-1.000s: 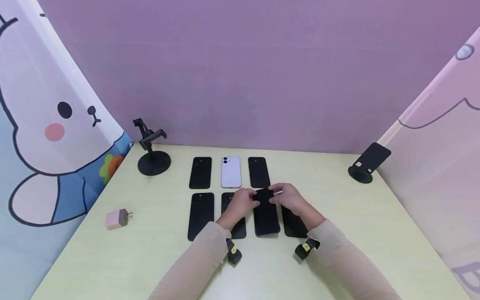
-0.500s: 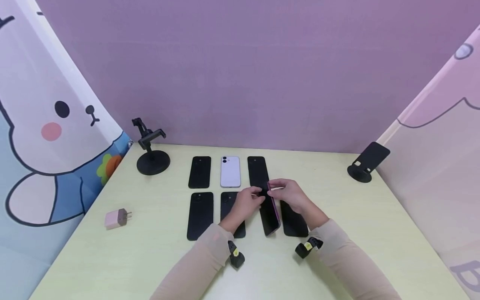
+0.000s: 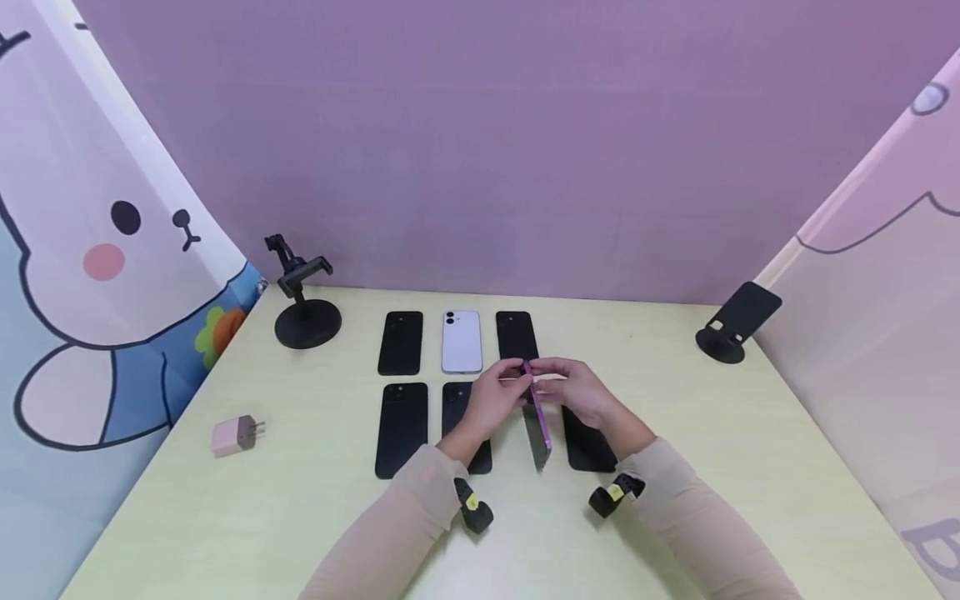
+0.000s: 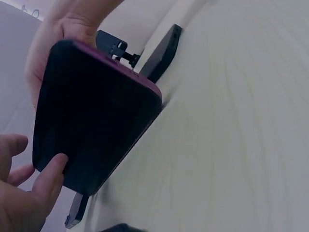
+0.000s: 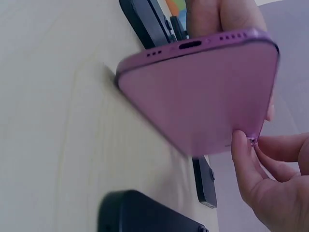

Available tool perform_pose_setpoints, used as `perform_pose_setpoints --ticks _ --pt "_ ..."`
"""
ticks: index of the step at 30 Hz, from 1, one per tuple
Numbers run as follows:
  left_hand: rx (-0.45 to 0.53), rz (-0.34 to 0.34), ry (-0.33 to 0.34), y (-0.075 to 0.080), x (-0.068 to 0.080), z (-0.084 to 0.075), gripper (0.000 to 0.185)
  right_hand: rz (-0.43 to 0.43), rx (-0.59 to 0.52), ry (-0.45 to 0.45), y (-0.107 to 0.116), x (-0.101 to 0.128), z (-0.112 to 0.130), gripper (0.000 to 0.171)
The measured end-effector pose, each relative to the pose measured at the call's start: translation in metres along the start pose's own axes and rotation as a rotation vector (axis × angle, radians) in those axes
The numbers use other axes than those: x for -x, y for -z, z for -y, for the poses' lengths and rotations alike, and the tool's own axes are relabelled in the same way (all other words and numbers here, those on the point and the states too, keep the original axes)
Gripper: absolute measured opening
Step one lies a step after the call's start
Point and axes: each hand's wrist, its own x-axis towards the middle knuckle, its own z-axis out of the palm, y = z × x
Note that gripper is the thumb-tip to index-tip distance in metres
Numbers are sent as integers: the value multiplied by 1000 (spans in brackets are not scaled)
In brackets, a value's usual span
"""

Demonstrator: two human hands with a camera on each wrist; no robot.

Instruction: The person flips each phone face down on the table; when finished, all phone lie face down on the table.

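Note:
A smartphone with a pink-purple frame (image 3: pixel 538 425) stands on its long edge, turned nearly edge-on in the head view. My left hand (image 3: pixel 491 402) pinches its far end, the thumb lying on the dark screen (image 4: pixel 96 111) in the left wrist view. From the other side my right hand (image 3: pixel 587 395) grips the same end. Its thumb presses the plain pink back (image 5: pixel 203 92) in the right wrist view, with fingers at the corner. The charging port edge faces the wrist cameras. Under my left forearm lies a partly covered black phone (image 3: pixel 480 458); another black phone (image 3: pixel 587 442) lies beside my right wrist.
Behind my hands are a black phone (image 3: pixel 517 333), a white phone (image 3: pixel 461 342) and a further black phone (image 3: pixel 401 343). One more dark phone (image 3: pixel 402 429) lies left. A phone holder (image 3: pixel 307 323), a pink charger plug (image 3: pixel 234 436) and a black stand (image 3: pixel 742 321) flank them.
The phone has gone from screen-up between my hands to standing on edge, its purple side now facing up. My left hand has shifted right and takes the far end.

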Motion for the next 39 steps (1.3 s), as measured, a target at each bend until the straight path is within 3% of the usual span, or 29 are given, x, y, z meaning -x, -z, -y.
perform_pose_setpoints --ticks 4,9,13,18,23,30,39 --pt "-124 -18 -10 1 -2 7 40 -6 95 19 -4 -2 -5 40" --pt "-324 -32 -8 6 1 13 35 -82 342 -37 -9 -4 -12 37" --pt "-420 -34 -7 10 0 15 37 -127 487 -81 -10 -5 -17 36" --pt "-522 -17 6 14 -3 13 39 -142 584 -99 -10 -8 -21 37" --pt "-616 7 34 15 -5 11 37 -154 629 -119 -11 -10 -20 38" --pt "-676 57 81 18 -8 7 39 -171 605 -116 -12 -13 -22 36" --pt "-867 94 29 18 -9 5 30 -184 625 -144 -13 -19 -27 35"
